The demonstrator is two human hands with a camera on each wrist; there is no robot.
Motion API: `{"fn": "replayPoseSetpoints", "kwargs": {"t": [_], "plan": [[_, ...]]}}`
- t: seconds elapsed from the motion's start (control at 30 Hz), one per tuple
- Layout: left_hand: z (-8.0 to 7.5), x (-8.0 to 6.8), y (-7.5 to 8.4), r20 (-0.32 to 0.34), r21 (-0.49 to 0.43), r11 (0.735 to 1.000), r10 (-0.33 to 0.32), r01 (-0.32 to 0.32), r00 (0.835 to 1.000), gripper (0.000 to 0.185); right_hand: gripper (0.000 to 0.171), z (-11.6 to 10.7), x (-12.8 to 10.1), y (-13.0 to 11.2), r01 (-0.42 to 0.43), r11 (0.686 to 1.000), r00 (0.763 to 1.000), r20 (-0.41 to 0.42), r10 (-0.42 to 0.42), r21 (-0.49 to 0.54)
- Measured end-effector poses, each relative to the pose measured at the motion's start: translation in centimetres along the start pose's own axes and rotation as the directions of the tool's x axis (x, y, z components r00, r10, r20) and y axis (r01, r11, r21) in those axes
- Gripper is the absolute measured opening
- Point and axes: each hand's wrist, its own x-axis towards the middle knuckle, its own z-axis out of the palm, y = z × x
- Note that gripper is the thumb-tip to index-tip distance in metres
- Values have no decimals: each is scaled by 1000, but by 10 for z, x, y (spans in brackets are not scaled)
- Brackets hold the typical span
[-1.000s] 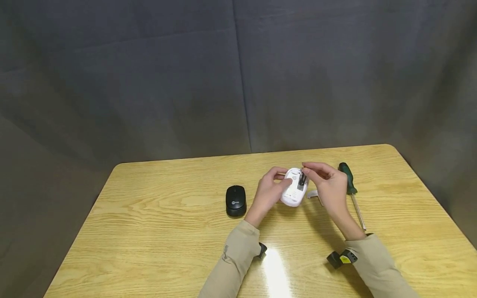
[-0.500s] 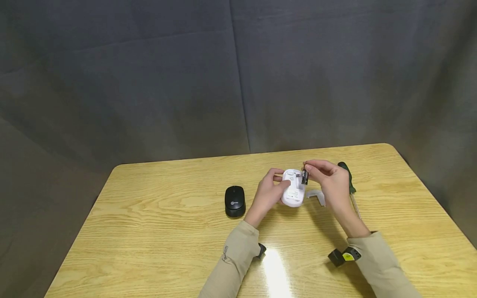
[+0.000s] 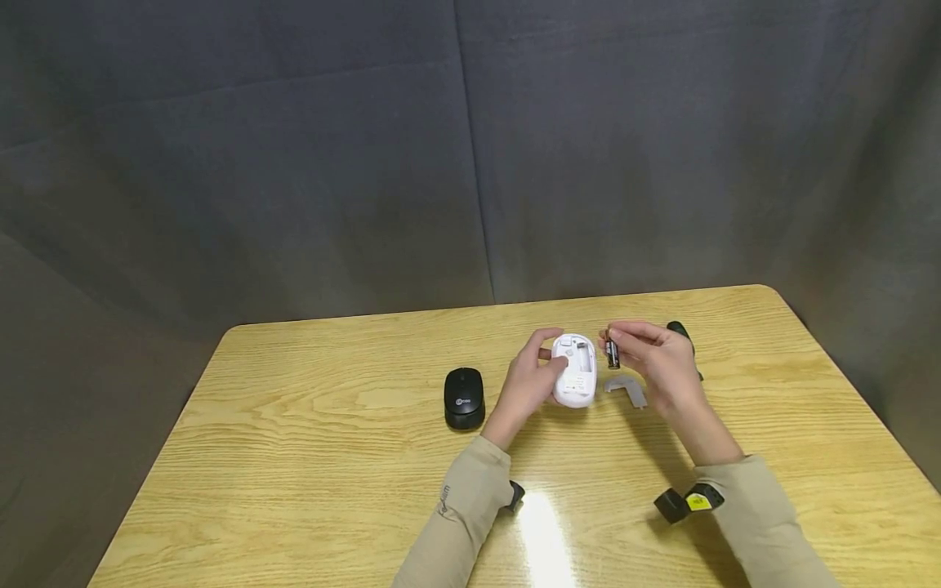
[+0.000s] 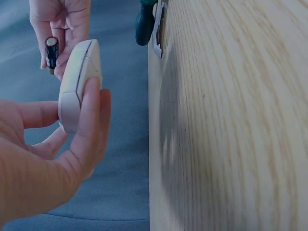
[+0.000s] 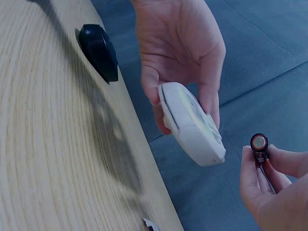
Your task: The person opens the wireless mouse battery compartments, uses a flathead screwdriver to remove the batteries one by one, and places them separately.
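1. Your left hand (image 3: 532,374) is clamped on the white mouse (image 3: 574,385); the thumb lies on its underside, while fingers support it from the far side.
2. The white mouse is in the air above the table (image 3: 294,457), its underside facing you in the head view; the uncovered battery slot (image 3: 586,360) runs along the right half of that underside, as you see it.
3. Your right hand (image 3: 662,366) pinches a dark battery (image 3: 613,355) between thumb and fingers; the battery hangs below the fingertips in the head view, just to the right of the white mouse and apart from it; the right wrist view shows one round end of it, pale in the middle.
4. A pale, bent cover piece (image 3: 631,390) lies on the table, below the battery in the head view and to the right of the white mouse; neither of your hands touches it.
5. A screwdriver (image 3: 680,329) with a dark green handle lies to the right of the cover piece; your right hand and forearm hide much of it, and whether they touch it you cannot tell.
6. A black mouse (image 3: 465,398) sits on the table to the left of your left hand, its top facing up; beyond the table's far edge hangs a dark grey curtain (image 3: 294,180); your beige sleeves (image 3: 461,500) reach to both wrists.
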Motion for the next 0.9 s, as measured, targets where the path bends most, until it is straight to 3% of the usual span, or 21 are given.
{"fn": "replayPoseSetpoints", "kwargs": {"t": [0.2,0.43,0.6,0.77,0.9], "plan": [[-1,0,-2,2,39,999,-5,5,1000,46,21,-5,1,-3,-44,998,998,40,46,-54],[-2,1,-8,-15,93,996,13,-12,1000,46,15,-9,0,-6,-60,978,997,41,69,-200],[-1,3,-13,4,85,996,-5,5,1000,47,9,-14,2,-6,-65,943,995,55,87,-326],[-1,3,-14,34,95,995,-19,16,999,49,23,-20,5,-6,-81,905,988,86,129,-418],[-1,2,-13,62,113,994,-16,9,998,50,28,-25,8,-7,-76,892,983,117,142,-445]]}}
